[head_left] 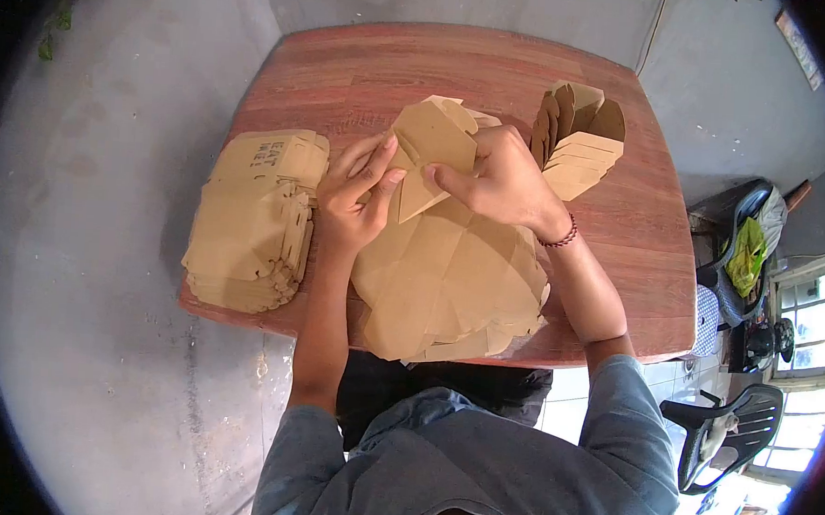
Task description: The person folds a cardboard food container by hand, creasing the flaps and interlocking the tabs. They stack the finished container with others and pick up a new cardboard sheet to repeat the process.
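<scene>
Between my two hands is a partly folded brown cardboard box, held above the table. My left hand pinches its left edge between thumb and fingers. On the right side my right hand grips the card, its thumb pressed on the inner face and its other fingers behind. Beneath my hands lies a pile of flat cardboard blanks, spread near the table's front edge. My right wrist wears a dark braided bracelet.
A stack of flat cardboard pieces, the top one printed with letters, lies at the table's left. Folded boxes nested together stand at the back right of the wooden table. A black chair is on the floor at right.
</scene>
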